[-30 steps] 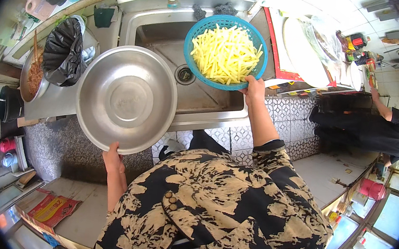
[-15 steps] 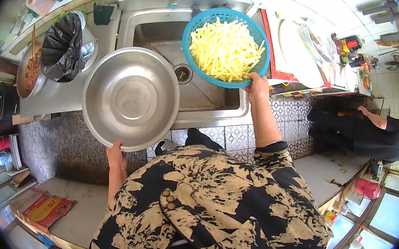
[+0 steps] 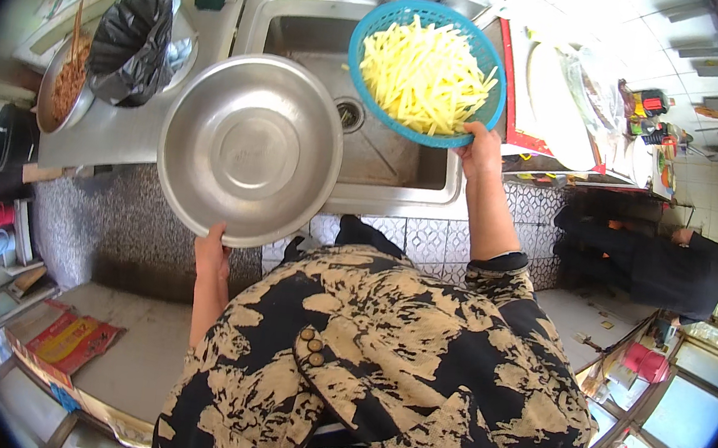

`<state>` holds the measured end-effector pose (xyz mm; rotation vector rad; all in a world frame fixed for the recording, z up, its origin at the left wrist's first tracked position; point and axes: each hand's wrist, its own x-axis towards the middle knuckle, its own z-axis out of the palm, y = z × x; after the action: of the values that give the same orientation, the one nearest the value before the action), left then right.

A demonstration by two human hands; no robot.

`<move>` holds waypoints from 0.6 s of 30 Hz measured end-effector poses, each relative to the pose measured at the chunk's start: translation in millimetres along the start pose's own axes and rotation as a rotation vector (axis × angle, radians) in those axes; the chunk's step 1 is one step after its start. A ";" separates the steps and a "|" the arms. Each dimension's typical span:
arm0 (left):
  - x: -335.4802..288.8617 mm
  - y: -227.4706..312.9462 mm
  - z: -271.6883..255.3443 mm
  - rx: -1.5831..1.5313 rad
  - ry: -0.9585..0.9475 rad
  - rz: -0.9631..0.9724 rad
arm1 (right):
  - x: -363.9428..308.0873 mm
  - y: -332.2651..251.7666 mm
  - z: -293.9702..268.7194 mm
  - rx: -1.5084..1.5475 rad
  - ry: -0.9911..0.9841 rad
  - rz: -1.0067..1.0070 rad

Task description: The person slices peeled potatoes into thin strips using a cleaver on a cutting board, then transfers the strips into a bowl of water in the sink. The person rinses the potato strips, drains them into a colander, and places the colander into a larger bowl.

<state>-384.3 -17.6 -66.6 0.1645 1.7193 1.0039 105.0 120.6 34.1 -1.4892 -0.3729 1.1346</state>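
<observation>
My left hand point(image 3: 213, 253) grips the near rim of a wide steel basin point(image 3: 250, 150), its fingers closed on the edge. Nothing lies inside the basin, which overlaps the left side of the sink. With my right hand point(image 3: 480, 152) I hold the near right rim of a blue plastic colander point(image 3: 359, 72). Pale yellow potato strips point(image 3: 424, 77) are heaped in it. The colander hangs over the right part of the steel sink point(image 3: 380, 193), beside the basin and apart from it. The sink drain point(image 3: 349, 117) shows between the two vessels.
Left of the sink stand a container lined with a black plastic bag point(image 3: 132, 43) and a bowl of brownish food point(image 3: 64, 89). A red-edged board point(image 3: 528, 143) with a long white vegetable point(image 3: 558, 105) lies at right. Farther right is another person point(image 3: 681, 271) in dark clothes.
The whole view has shifted a little. The basin and colander stay in my hands in much the same places. The other person's arm has lowered or turned out of sight.
</observation>
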 end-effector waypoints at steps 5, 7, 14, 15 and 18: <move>4.0 -1.9 -3.4 -0.029 -0.029 -0.015 | 1.0 -1.3 2.8 0.013 0.001 0.005; 3.5 -1.1 -3.3 -0.023 -0.023 -0.007 | -0.1 -3.9 3.8 0.014 0.004 -0.002; 0.0 1.1 -0.3 -0.043 -0.030 0.024 | -3.3 -14.2 4.8 -0.040 -0.019 0.001; 0.1 1.4 -0.6 -0.048 -0.037 0.016 | -3.0 -14.7 4.2 -0.053 -0.023 0.003; 1.1 3.0 -1.5 -0.026 -0.047 0.007 | -0.4 -12.9 2.3 -0.043 -0.047 -0.003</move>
<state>-387.1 -15.9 -65.2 0.1761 1.6630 1.0198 107.6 125.2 46.0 -1.5009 -0.4338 1.1671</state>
